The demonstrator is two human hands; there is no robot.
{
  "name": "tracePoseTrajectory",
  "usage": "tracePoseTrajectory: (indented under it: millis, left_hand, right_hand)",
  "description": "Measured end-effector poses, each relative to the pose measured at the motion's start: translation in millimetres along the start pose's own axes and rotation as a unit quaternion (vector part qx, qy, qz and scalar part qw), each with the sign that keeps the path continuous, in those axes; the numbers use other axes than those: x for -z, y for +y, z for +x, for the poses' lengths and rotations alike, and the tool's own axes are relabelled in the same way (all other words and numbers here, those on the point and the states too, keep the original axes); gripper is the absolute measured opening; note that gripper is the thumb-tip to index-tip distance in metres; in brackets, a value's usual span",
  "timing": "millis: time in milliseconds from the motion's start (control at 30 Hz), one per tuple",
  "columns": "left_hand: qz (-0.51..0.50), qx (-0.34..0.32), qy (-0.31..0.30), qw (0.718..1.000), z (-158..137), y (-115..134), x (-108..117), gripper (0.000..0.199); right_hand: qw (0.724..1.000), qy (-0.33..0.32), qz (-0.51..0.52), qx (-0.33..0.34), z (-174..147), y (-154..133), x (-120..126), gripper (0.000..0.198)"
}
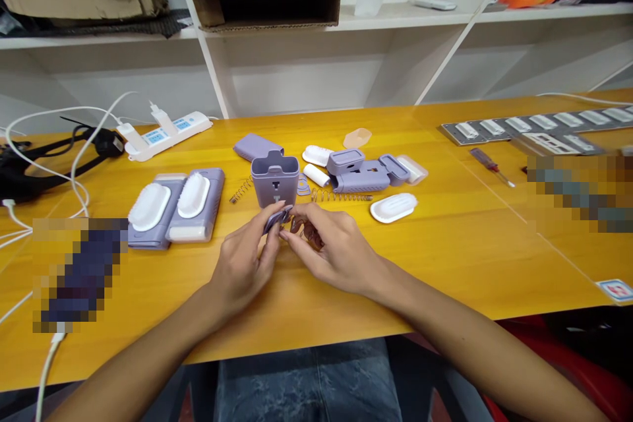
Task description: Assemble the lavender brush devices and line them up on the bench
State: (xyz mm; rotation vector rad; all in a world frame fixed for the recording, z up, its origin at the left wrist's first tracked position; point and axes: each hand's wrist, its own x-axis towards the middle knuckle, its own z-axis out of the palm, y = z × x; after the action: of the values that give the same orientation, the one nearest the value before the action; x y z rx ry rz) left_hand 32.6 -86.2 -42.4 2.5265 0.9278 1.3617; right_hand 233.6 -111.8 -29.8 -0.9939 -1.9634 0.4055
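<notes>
My left hand (pixel 250 250) pinches a small purple plastic part (pixel 277 217) between thumb and fingers, close to the front of an open purple container (pixel 275 186). Meeting it from the other side, my right hand (pixel 336 244) has its thumb and index finger closed near the part's edge. Something brownish and shiny (pixel 307 231) shows inside the curl of the right fingers; what it is I cannot make out. Behind the hands a coil spring (pixel 341 196) and a second coil spring (pixel 241 190) lie on the table. A white bristled brush head (pixel 394 208) rests to the right.
Two purple cases with white brush heads (pixel 195 201) lie at left. More purple housings (pixel 361 175) and a translucent cap (pixel 357 138) are behind. A power strip (pixel 171 135), cables, a screwdriver (pixel 492 167), and a metal rack of white pieces (pixel 518 124) surround the work area.
</notes>
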Motion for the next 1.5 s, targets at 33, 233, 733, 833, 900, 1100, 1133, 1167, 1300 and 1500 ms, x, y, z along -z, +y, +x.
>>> tracePoseTrajectory:
  millis: [33,233,733,833,900,1100,1133,1167,1300,1500]
  left_hand:
    - [-0.004,0.004,-0.002,1.0,0,0,0,0.045]
    - [-0.033,-0.014,-0.004,0.999,1,2,0,0.045]
    - [-0.181,0.04,-0.049,0.982,-6,-1,-2,0.039]
    - [-0.231,0.075,-0.074,0.967,-8,0,1,0.04]
    - [-0.255,0.088,-0.093,0.959,-8,0,2,0.042]
    - [-0.2,0.041,-0.119,0.972,-1,-1,5,0.053]
    - [-0.184,0.024,-0.119,0.975,0,-1,5,0.055]
    - [-0.17,0.007,-0.118,0.978,2,-2,6,0.057]
    - [-0.13,-0.032,-0.103,0.986,6,-6,6,0.054]
    - [-0.133,0.01,-0.12,0.984,10,-6,8,0.037]
  right_hand:
    - [1.0,-0.001,0.002,-0.001,0,0,1,0.02]
    - [0.999,-0.014,0.029,-0.029,2,-3,5,0.018]
    - [0.993,-0.042,0.079,-0.08,4,-3,9,0.011]
    - [0.992,-0.038,0.086,-0.083,5,-2,10,0.013]
    - [0.992,-0.035,0.089,-0.085,6,-1,11,0.015]
    - [0.991,-0.03,0.077,-0.109,5,2,9,0.02]
    - [0.99,-0.032,0.072,-0.114,5,2,9,0.02]
    - [0.99,-0.037,0.067,-0.118,5,2,9,0.019]
    - [0.987,-0.072,0.052,-0.136,6,0,12,0.016]
    - [0.968,-0.187,0.024,-0.167,12,-3,33,0.035]
